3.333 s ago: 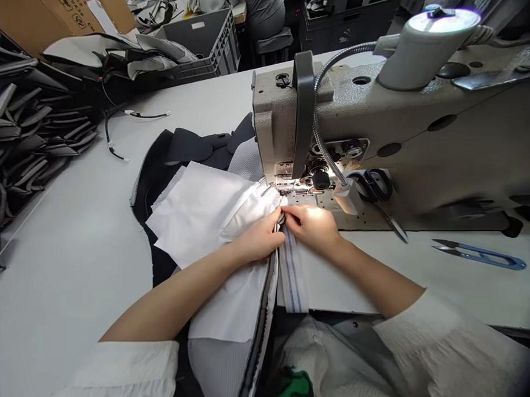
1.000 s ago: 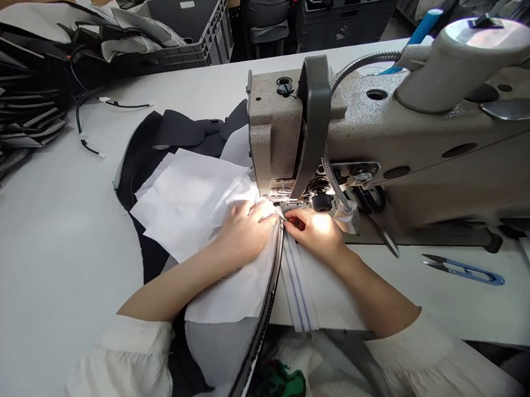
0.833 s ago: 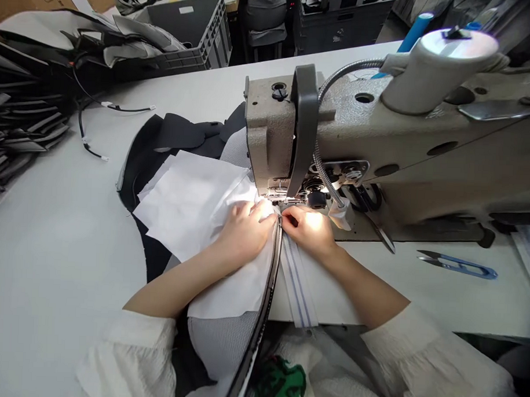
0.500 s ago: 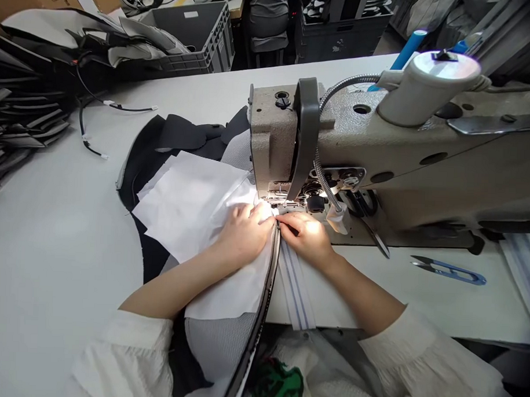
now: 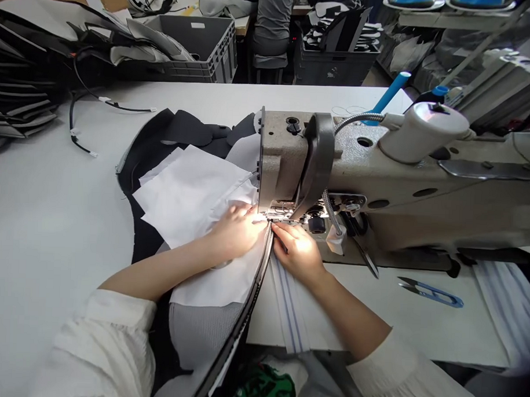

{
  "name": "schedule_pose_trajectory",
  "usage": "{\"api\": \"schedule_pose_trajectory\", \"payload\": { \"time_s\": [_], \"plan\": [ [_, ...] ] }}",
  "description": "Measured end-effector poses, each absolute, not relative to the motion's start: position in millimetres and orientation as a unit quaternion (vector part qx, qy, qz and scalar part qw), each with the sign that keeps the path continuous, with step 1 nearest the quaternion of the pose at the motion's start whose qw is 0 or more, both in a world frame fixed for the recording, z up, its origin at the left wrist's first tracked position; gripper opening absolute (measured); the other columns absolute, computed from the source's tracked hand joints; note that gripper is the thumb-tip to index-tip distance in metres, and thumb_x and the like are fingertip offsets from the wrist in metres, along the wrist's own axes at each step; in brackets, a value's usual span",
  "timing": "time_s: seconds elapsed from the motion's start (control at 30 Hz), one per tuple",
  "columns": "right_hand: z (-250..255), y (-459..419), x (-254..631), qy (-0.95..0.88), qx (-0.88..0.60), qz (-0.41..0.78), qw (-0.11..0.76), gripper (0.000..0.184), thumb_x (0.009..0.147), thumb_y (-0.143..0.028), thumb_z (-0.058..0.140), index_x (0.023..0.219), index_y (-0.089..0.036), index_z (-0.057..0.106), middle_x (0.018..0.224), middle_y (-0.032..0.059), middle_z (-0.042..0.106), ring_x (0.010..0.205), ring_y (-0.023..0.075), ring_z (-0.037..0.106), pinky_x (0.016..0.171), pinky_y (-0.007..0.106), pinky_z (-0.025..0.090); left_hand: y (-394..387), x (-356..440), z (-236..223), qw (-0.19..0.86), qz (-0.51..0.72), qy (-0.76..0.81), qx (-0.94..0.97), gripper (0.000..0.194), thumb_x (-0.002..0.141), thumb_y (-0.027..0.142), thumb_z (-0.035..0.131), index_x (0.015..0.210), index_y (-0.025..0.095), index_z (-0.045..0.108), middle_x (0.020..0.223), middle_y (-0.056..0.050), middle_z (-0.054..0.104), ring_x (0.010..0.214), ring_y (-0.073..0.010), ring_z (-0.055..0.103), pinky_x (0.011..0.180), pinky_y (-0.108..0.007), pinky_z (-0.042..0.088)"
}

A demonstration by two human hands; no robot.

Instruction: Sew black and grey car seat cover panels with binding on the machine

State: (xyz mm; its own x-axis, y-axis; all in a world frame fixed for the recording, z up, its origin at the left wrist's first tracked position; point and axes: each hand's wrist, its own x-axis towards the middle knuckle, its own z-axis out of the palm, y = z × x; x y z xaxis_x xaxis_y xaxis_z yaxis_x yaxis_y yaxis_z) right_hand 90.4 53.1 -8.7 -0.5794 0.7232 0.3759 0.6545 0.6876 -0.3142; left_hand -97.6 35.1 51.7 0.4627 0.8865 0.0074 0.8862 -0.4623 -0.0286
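My left hand (image 5: 236, 231) lies on white fabric (image 5: 191, 196), fingers pressed flat on it right at the presser foot of the sewing machine (image 5: 378, 179). My right hand (image 5: 297, 250) rests just right of the seam, fingertips pressing a white striped strip (image 5: 287, 306) down by the needle. A black edge band (image 5: 243, 313) runs between both hands toward me. Dark and grey fabric panels (image 5: 180, 129) lie under the white piece. The machine's lamp lights both hands.
Blue thread snips (image 5: 431, 291) lie on the table to the right. A gooseneck lamp (image 5: 419, 131) sits on the machine. Stacked dark panels (image 5: 20, 91) and a grey crate (image 5: 196, 45) stand at the left and back. A black cable (image 5: 82, 146) trails nearby. A seated person (image 5: 273, 19) is behind.
The view has tilted up and drawn back, showing more of the room. Both hands have slid slightly forward toward the needle, and my left hand now lies flatter on the white fabric.
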Motion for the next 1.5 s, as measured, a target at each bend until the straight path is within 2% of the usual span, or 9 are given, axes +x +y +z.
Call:
{"api": "schedule_pose_trajectory", "payload": {
  "time_s": [0.3, 0.53, 0.7, 0.9, 1.07, 1.2, 1.37, 1.5],
  "plan": [
    [-7, 58, 88, -0.891, -0.373, 0.069, 0.249, 0.03, 0.088, -0.018, 0.045, 0.112, -0.016, 0.063, 0.111, 0.01, 0.066, 0.096, 0.0212, 0.063, 0.086, 0.035, 0.052, 39, -100, 50, 0.01, 0.007, -0.515, -0.857, 0.027, 0.087, 0.018, 0.043, 0.106, 0.018, 0.062, 0.114, -0.014, 0.059, 0.103, -0.0286, 0.053, 0.085, -0.042, 0.04],
    [-5, 58, 88, -0.899, -0.358, 0.056, 0.246, 0.031, 0.088, -0.017, 0.045, 0.113, -0.014, 0.063, 0.112, 0.0104, 0.065, 0.1, 0.0216, 0.062, 0.089, 0.036, 0.051, 40, -101, 45, 0.023, 0.002, -0.519, -0.855, 0.022, 0.087, 0.016, 0.044, 0.098, 0.016, 0.063, 0.111, -0.014, 0.06, 0.105, -0.0293, 0.052, 0.084, -0.042, 0.04],
    [-6, 55, 89, -0.898, -0.368, 0.054, 0.234, 0.031, 0.089, -0.018, 0.044, 0.114, -0.016, 0.063, 0.113, 0.0092, 0.065, 0.096, 0.0211, 0.063, 0.086, 0.035, 0.052, 36, -101, 46, 0.013, 0.002, -0.514, -0.857, 0.027, 0.089, 0.019, 0.04, 0.106, 0.016, 0.062, 0.119, -0.013, 0.057, 0.108, -0.0293, 0.05, 0.088, -0.043, 0.04],
    [-7, 53, 90, -0.904, -0.351, 0.049, 0.239, 0.031, 0.091, -0.019, 0.043, 0.112, -0.012, 0.063, 0.113, 0.0102, 0.065, 0.098, 0.0227, 0.059, 0.09, 0.037, 0.049, 32, -100, 51, -0.014, 0.005, -0.518, -0.855, 0.028, 0.089, 0.019, 0.042, 0.109, 0.017, 0.062, 0.123, -0.013, 0.055, 0.112, -0.0287, 0.048, 0.092, -0.042, 0.038],
    [-1, 44, 91, -0.909, -0.353, 0.061, 0.214, 0.037, 0.089, -0.021, 0.043, 0.122, -0.009, 0.057, 0.121, 0.0124, 0.059, 0.098, 0.0254, 0.054, 0.091, 0.039, 0.046, 34, -101, 50, -0.006, -0.007, -0.519, -0.855, 0.027, 0.089, 0.019, 0.041, 0.103, 0.017, 0.064, 0.116, -0.011, 0.059, 0.106, -0.0278, 0.05, 0.09, -0.041, 0.039],
    [4, 22, 114, -0.907, -0.354, 0.074, 0.216, 0.043, 0.088, -0.022, 0.045, 0.13, -0.012, 0.051, 0.134, 0.0153, 0.047, 0.11, 0.028, 0.049, 0.091, 0.041, 0.044, 34, -102, 42, 0.023, -0.043, -0.507, -0.861, 0.027, 0.09, 0.021, 0.041, 0.101, 0.02, 0.065, 0.11, -0.007, 0.062, 0.102, -0.0266, 0.052, 0.09, -0.042, 0.04],
    [-1, 12, 175, -0.844, -0.477, -0.012, 0.246, 0.028, 0.088, -0.019, 0.046, 0.106, -0.022, 0.067, 0.125, 0.0087, 0.054, 0.111, 0.0259, 0.048, 0.092, 0.039, 0.04, 34, -105, 31, 0.055, -0.093, -0.484, -0.868, 0.028, 0.091, 0.023, 0.039, 0.096, 0.019, 0.067, 0.104, -0.008, 0.065, 0.1, -0.0252, 0.055, 0.091, -0.041, 0.041],
    [-5, 22, 214, -0.778, -0.58, -0.095, 0.223, 0.026, 0.088, -0.023, 0.048, 0.104, -0.02, 0.068, 0.13, 0.0092, 0.051, 0.114, 0.0288, 0.044, 0.092, 0.042, 0.036, 37, -104, 28, 0.034, -0.097, -0.487, -0.867, 0.031, 0.092, 0.026, 0.037, 0.101, 0.018, 0.065, 0.107, -0.008, 0.065, 0.101, -0.0245, 0.056, 0.089, -0.039, 0.042]
  ]
}}
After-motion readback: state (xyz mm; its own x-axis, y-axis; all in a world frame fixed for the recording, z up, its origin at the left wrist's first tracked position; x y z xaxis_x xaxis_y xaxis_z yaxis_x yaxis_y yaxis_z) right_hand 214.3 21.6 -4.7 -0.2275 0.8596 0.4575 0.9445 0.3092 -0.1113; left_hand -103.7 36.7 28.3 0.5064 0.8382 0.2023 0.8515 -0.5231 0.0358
